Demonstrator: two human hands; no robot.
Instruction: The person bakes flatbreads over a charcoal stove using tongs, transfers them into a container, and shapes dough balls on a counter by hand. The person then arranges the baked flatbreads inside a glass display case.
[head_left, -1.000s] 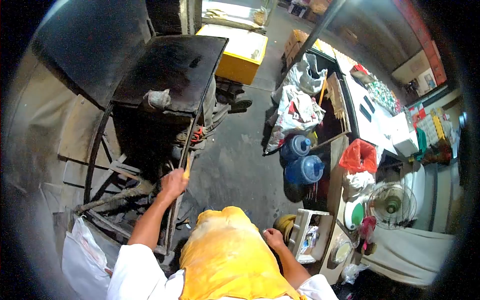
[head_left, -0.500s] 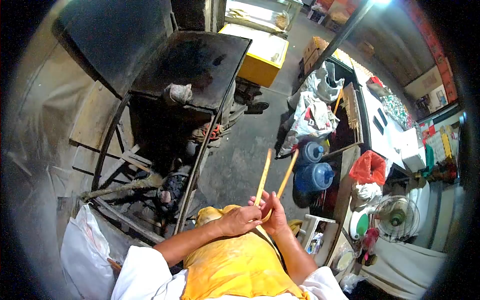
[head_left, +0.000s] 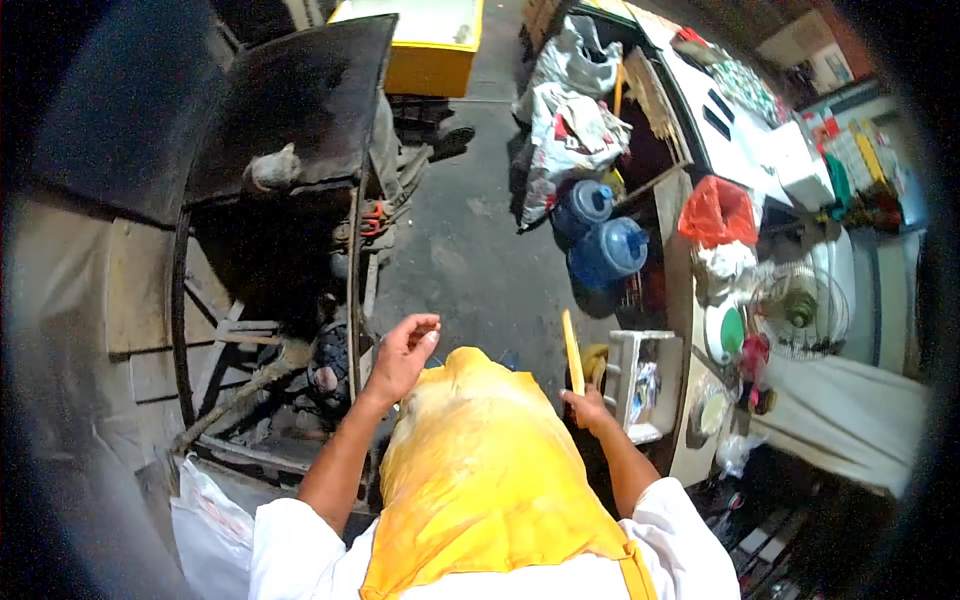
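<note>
My right hand [head_left: 592,408] is closed around the lower end of a pair of bamboo tongs [head_left: 572,350], which point up and away from me with their arms close together. To the left of my yellow apron [head_left: 480,470], my left hand [head_left: 403,355] is raised with its fingers curled and the thumb near them. Whether anything small sits between those fingertips is hidden. Just beyond the tongs stand two blue water jugs [head_left: 608,250], and a white box with small items [head_left: 645,385] is right of my right hand.
At left stands a dark metal-topped stand [head_left: 300,100] with a crumpled cloth [head_left: 272,168] on it. A yellow crate [head_left: 430,70] is at the far end of the floor [head_left: 460,240]. Bags [head_left: 570,140], a red plastic bag [head_left: 718,212] and a fan [head_left: 800,305] line the right.
My hands have parted: the left has let go of the tongs and moved left, the right has carried them right and lower. The tongs' spread arms now appear together. The view has tilted downward.
</note>
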